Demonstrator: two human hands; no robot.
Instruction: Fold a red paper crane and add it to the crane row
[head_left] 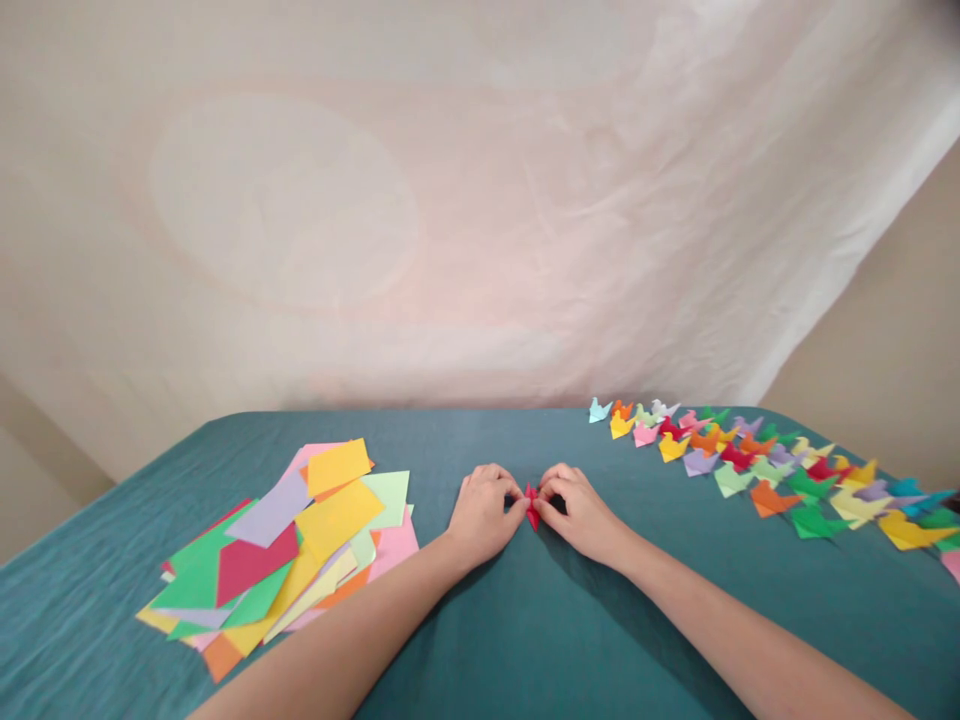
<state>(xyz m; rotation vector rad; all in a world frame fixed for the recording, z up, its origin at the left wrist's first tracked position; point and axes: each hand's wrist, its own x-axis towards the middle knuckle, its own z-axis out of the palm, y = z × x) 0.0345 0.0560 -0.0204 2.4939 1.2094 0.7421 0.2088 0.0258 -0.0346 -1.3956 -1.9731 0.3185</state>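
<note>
Near the middle of the table, a small piece of folded red paper (pixel 532 507) is pinched between my two hands. My left hand (pixel 487 515) grips its left side with thumb and fingertips. From the other side, my right hand (pixel 581 515) pinches it the same way. The red paper looks narrow and pointed at top and bottom, with its sides partly hidden by my fingertips.
A loose pile of coloured paper sheets (pixel 337 520) lies to the left, partly behind my left forearm. Rows of folded paper birds (pixel 772 500) in many colours stand on the right. A dark green cloth (pixel 495 640) covers the table, and a pale sheet (pixel 480 200) hangs behind it.
</note>
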